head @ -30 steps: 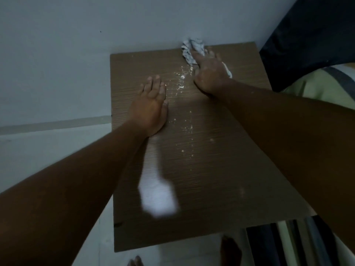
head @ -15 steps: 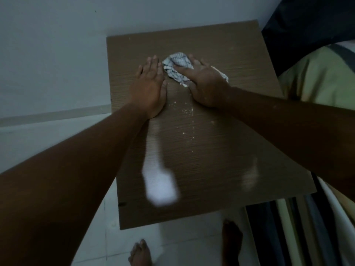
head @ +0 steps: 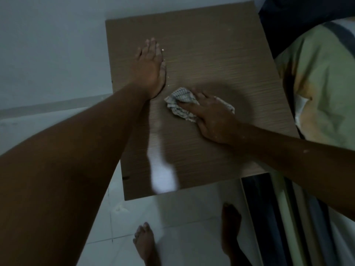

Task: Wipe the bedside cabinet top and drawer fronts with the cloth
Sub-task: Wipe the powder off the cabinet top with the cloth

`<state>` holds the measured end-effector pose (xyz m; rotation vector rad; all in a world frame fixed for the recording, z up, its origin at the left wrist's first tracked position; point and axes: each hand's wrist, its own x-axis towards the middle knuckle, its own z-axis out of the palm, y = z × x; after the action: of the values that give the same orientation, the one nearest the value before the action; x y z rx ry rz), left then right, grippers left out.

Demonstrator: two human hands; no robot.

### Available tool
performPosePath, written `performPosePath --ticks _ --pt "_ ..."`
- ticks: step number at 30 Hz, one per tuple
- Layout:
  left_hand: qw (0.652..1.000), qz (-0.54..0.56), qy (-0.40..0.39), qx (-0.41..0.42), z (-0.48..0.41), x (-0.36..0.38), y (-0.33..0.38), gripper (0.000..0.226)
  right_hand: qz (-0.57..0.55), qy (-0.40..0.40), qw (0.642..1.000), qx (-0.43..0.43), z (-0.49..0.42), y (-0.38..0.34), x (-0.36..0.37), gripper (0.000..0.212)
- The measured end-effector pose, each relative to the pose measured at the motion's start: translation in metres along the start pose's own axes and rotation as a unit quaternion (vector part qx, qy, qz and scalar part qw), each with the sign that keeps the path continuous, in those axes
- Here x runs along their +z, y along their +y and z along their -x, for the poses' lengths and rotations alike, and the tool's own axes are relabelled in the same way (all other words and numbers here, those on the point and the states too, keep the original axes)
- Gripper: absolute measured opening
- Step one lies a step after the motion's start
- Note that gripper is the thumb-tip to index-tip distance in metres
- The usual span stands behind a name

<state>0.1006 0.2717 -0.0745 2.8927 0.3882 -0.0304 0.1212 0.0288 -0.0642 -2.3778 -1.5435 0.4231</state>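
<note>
The brown wood-grain cabinet top fills the middle of the head view. My right hand presses a crumpled white checked cloth flat on the middle of the top. Fingers cover the cloth's right half. My left hand lies flat and spread on the left part of the top, just beyond the cloth, holding nothing. A few white crumbs lie beside the left hand's fingers. The drawer fronts are hidden below the top.
A pale wall borders the cabinet on the left and far side. A bed with a greenish pillow and striped bedding lies to the right. My bare feet stand on the white tiled floor at the near edge.
My right hand has dragged the cloth from the far edge toward me to the middle of the top, and the crumbs along that strip are mostly gone. The left hand stays flat.
</note>
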Motion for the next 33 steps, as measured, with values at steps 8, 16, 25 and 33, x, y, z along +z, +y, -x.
performPosePath --ticks 8,16,25,33 --pt "1.0 0.001 -0.006 -0.007 0.005 -0.005 0.004 0.06 0.01 -0.031 0.997 -0.074 0.076 -0.034 0.033 0.057" --pt "1.0 0.017 -0.008 -0.008 0.006 -0.004 0.003 0.059 0.041 0.016 0.994 -0.102 0.134 -0.063 0.053 0.055" --pt "1.0 0.024 -0.006 -0.017 0.004 -0.003 0.003 0.058 -0.018 -0.061 0.993 -0.104 0.193 -0.075 0.055 0.061" --pt "0.997 0.063 0.015 -0.029 0.008 -0.012 -0.013 0.058 -0.254 0.111 0.958 0.077 0.137 -0.082 -0.007 0.055"
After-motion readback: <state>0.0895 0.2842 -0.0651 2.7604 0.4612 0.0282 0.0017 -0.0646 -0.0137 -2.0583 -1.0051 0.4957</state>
